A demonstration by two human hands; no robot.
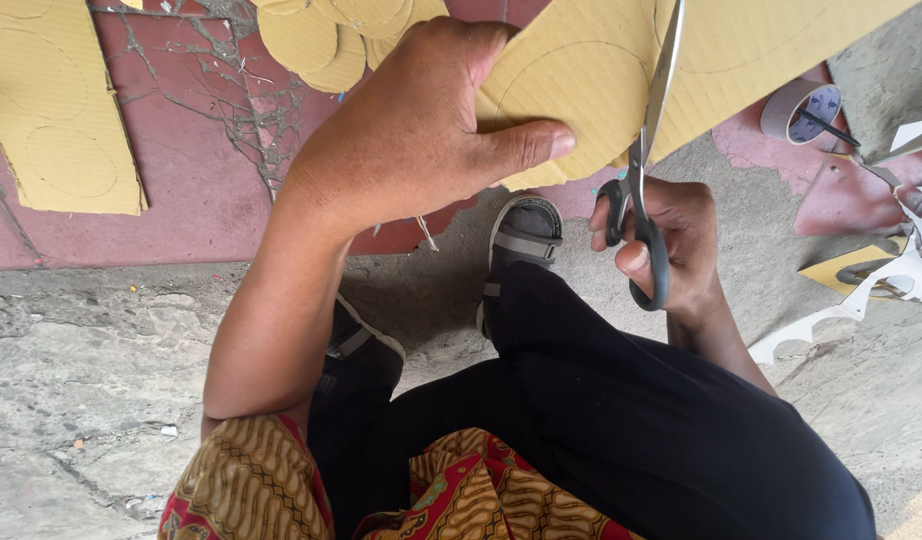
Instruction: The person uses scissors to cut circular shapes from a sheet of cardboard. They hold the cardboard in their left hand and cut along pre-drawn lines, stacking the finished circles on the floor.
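Overhead, the left hand [421, 125] clamps thumb over fingers on a corrugated cardboard sheet [731, 50], holding it aloft so the pencilled circle faces the blades. The right hand [671, 250], closed through the loops, works grey scissors [646, 160] upward into the sheet's lower edge. Cut cardboard discs [321, 35] lie on the red floor [191, 200]; free space remains above the knees.
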